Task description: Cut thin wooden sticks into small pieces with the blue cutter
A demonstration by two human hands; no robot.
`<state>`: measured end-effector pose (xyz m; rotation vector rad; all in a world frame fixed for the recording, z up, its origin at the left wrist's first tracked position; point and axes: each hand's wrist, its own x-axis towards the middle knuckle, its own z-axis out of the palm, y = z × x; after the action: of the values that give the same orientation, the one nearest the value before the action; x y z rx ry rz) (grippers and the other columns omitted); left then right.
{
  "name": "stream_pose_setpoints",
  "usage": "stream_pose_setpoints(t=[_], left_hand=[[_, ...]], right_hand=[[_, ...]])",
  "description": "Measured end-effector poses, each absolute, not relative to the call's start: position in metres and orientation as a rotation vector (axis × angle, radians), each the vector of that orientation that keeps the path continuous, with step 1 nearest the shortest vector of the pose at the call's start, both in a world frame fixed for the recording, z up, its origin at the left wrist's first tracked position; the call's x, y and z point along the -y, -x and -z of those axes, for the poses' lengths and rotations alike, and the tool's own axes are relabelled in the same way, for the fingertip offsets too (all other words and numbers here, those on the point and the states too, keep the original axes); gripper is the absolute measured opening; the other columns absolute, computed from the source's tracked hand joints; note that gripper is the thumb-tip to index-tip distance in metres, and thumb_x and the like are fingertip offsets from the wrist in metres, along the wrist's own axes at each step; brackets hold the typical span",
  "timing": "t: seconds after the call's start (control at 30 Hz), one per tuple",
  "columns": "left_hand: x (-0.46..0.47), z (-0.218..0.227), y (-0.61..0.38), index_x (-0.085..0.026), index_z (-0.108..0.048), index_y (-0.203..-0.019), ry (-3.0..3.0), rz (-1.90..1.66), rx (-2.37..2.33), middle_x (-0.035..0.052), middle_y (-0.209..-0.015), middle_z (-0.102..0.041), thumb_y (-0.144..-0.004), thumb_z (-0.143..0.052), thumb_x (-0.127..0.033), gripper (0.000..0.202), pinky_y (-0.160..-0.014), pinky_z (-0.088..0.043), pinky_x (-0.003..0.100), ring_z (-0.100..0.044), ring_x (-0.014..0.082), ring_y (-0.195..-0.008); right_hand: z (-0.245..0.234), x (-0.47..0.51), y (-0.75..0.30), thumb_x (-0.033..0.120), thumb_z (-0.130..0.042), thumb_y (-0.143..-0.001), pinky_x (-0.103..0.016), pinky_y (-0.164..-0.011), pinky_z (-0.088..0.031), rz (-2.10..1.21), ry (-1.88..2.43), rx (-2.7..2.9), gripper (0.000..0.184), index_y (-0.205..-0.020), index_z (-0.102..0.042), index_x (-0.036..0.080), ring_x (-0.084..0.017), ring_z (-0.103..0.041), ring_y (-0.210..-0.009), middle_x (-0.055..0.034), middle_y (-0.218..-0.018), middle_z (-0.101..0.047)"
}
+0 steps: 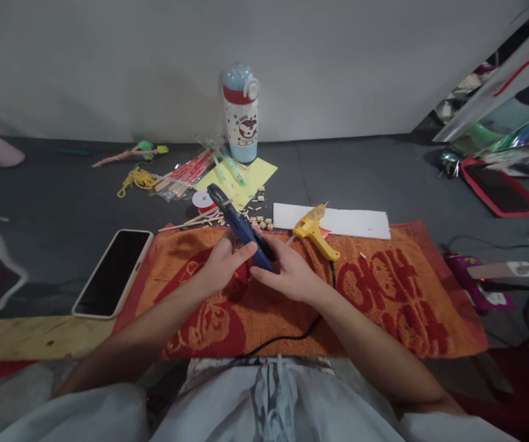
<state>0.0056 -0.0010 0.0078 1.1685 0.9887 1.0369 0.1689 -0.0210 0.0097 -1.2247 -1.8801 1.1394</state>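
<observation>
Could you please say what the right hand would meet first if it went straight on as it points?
The right hand would first meet the dark-blue hand tool, which it is holding; beyond that, probably the left hand, though depth is unclear.

The left hand (226,260) and right hand (289,270) hold a blue tool (242,228). From it, a glue gun (313,232) is at three o'clock, a bottle (240,116) at twelve.

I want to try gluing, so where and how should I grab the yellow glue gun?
I'd grip the yellow glue gun by its handle, coming from the near right: the handle slants that way over the orange towel, while the nozzle points to the far side.
</observation>
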Motion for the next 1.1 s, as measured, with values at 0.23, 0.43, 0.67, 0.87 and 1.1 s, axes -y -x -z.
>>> stream_pose_setpoints(t=[0.23, 0.43, 0.67, 0.87, 1.1], left_hand=[[0.0, -0.007, -0.009, -0.017, -0.057, -0.102, -1.204, -1.026, -1.014, 0.0067, -0.101, -0.064, -0.068, -0.068, -0.056, 0.053, -0.093, -0.044, 0.037, -0.058, 0.0227, -0.1], [-0.007, -0.011, -0.003, -0.017, -0.056, -0.109, -1.466, -0.993, -1.03, 0.0093, -0.109, -0.063, -0.081, -0.049, -0.061, 0.054, -0.096, -0.042, 0.038, -0.057, 0.0227, -0.105], [-0.012, -0.016, 0.015, -0.019, -0.059, -0.096, -2.05, -1.055, -1.412, 0.007, -0.093, -0.062, -0.085, -0.05, -0.037, 0.023, -0.085, -0.043, 0.035, -0.056, 0.0199, -0.086], [-0.027, -0.019, 0.031, -0.023, -0.058, -0.104, -2.127, -1.329, -1.517, 0.011, -0.111, -0.056, -0.082, -0.055, -0.034, 0.024, -0.104, -0.027, 0.041, -0.045, 0.0271, -0.112], [-0.05, -0.019, 0.049, -0.02, -0.063, -0.087, -2.12, -1.075, -1.466, 0.0072, -0.089, -0.063, -0.082, -0.052, -0.04, 0.023, -0.093, -0.035, 0.039, -0.054, 0.0247, -0.093]], right_hand=[[-0.016, 0.02, -0.166, 0.042, -0.063, -0.073, -0.037, -0.069, -0.05, -1.13, 1.377, 1.893, 0.052, -0.114, -0.055, 0.011, -0.023, -0.063, -0.076, -0.0118, -0.096, -0.068], [-0.017, 0.016, -0.169, 0.041, -0.063, -0.073, -0.034, -0.072, -0.049, -1.085, 1.436, 1.801, 0.048, -0.113, -0.057, 0.015, -0.023, -0.063, -0.083, -0.0085, -0.097, -0.068], [-0.018, 0.01, -0.179, 0.048, -0.062, -0.073, -0.032, -0.062, -0.046, -0.965, 1.609, 1.779, 0.044, -0.101, -0.058, 0.014, -0.022, -0.061, -0.07, -0.0065, -0.083, -0.067], [-0.019, 0.012, -0.179, 0.045, -0.065, -0.072, -0.037, -0.073, -0.049, -0.912, 1.61, 1.875, 0.047, -0.108, -0.058, 0.016, -0.027, -0.064, -0.085, -0.0104, -0.096, -0.068], [-0.019, 0.013, -0.179, 0.047, -0.065, -0.07, -0.045, -0.085, -0.048, -0.848, 1.541, 2.002, 0.058, -0.116, -0.054, 0.013, -0.032, -0.062, -0.098, -0.0155, -0.107, -0.065]])
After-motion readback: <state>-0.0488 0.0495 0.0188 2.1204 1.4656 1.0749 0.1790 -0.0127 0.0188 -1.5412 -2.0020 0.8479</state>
